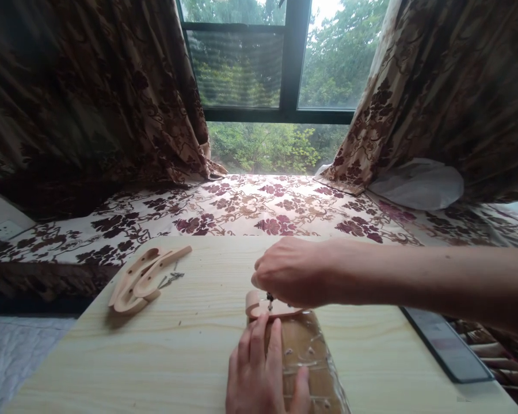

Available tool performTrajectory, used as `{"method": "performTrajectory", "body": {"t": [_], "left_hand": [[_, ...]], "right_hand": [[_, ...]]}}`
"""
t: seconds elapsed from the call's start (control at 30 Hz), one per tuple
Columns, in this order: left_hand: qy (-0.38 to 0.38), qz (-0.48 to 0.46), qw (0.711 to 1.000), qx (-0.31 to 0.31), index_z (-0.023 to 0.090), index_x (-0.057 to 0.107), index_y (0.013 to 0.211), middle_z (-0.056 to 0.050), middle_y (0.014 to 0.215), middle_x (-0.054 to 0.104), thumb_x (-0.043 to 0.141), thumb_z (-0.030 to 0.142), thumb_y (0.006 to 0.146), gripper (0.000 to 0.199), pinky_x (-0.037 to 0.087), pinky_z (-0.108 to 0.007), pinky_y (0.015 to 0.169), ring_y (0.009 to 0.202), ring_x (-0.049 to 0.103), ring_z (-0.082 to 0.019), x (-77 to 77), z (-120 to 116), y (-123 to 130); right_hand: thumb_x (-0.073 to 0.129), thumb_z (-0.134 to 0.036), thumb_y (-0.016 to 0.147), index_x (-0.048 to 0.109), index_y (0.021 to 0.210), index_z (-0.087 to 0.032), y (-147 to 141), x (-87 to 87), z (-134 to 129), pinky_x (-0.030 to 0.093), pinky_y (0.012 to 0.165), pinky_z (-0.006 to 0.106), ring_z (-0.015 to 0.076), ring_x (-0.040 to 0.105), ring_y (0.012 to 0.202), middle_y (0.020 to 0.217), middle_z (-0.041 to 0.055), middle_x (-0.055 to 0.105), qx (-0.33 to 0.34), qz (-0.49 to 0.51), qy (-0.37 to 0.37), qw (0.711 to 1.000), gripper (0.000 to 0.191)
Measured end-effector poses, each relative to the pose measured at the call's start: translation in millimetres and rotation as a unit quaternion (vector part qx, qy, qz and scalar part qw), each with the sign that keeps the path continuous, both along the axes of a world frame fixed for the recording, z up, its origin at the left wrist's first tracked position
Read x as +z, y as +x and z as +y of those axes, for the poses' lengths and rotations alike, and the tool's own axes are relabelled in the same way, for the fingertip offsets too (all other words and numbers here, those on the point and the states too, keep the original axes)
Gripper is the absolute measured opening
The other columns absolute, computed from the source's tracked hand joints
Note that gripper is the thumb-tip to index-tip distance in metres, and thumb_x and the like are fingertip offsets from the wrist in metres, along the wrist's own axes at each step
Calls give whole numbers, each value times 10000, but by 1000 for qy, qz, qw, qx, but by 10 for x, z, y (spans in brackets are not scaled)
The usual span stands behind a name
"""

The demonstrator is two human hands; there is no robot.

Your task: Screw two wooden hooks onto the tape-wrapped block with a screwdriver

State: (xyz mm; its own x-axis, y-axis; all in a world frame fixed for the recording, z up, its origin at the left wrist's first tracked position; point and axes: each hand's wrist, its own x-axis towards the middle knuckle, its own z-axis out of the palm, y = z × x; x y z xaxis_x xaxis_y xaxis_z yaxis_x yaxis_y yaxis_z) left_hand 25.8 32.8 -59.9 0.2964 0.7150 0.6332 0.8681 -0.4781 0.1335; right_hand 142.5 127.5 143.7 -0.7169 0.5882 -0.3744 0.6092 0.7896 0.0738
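Note:
My right hand [287, 270] is a fist above a pale wooden hook [252, 303] with a curled end. From under the fist a short dark and silver shaft, seemingly of a screwdriver [270, 300], points down at the hook; its handle is hidden in my fingers. The hook lies at the far end of a brown block [300, 345] wrapped in clear tape or film. Flat on that block rests my left hand [256, 368], fingers extended, fingertips at the hook's near edge. The fist partly covers the hook's right side.
Several more wooden hooks [133, 287] with dark holes are grouped at the table's left, beside a small pile of screws [171, 279]. A flat dark-edged device [449, 348] lies at the right edge of the wooden table [155, 362]. Behind it is a floral-covered ledge [259, 201].

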Motion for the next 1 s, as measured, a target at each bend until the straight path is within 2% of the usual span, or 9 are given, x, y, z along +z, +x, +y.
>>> {"method": "performTrajectory", "body": {"t": [0.1,0.23,0.37,0.47,0.53,0.67,0.77,0.87,1.0], "left_hand": [[7,37,999,-21,139,460,1264,-126,1328,459,533,359,775,541,490,-373,848,1173,462,-266,12,24,-52],[27,76,996,-34,120,460,1272,-138,1341,451,564,384,767,579,508,-349,829,1172,471,-265,16,52,-115],[25,74,996,-37,123,467,1263,-134,1329,461,557,378,772,561,505,-357,838,1173,470,-265,17,37,-101],[7,45,999,-23,127,472,1255,-130,1327,457,521,348,786,521,491,-376,855,1180,460,-266,24,15,-61],[-4,33,999,-13,124,472,1255,-133,1331,451,503,336,793,509,483,-389,870,1186,452,-269,32,12,-49],[12,69,997,-35,109,477,1255,-145,1317,463,552,374,772,556,500,-364,840,1163,471,-267,38,43,-87],[22,78,996,-43,103,479,1252,-152,1308,470,572,387,757,578,508,-361,827,1155,479,-271,36,62,-122],[25,78,996,-44,104,476,1255,-152,1311,465,572,387,756,582,507,-358,831,1156,478,-272,32,53,-121],[2,57,998,-24,122,458,1273,-140,1337,441,537,348,776,551,493,-371,851,1177,460,-270,21,20,-85]], "right_hand": [[505,-72,797,642,770,-122,39,-56,43,299,470,265,111,467,528,680,52,632,-10,0,-4,1000,148],[486,-195,850,655,777,-121,89,-141,83,311,484,267,135,503,563,685,81,644,-43,7,11,999,199],[491,-228,853,649,865,-108,76,-112,43,311,482,277,146,509,564,716,93,652,-55,13,28,998,199],[494,-133,842,633,886,-117,50,-52,2,298,469,281,128,479,532,725,67,648,-31,9,18,999,146],[475,-67,840,625,850,-119,44,-50,-3,305,482,281,122,478,556,756,66,648,8,18,18,1000,159],[463,-33,823,612,783,-119,52,-157,22,326,512,273,121,478,582,752,67,644,57,62,22,996,177],[463,-95,840,609,758,-123,44,-227,37,302,488,269,123,465,545,671,64,626,19,70,25,997,170],[470,-155,853,620,779,-118,21,-207,46,286,476,272,132,474,541,678,84,634,-29,57,47,997,171],[529,-143,806,634,804,-122,-5,-94,48,273,452,278,128,452,510,685,69,634,-13,30,36,999,107]]}}
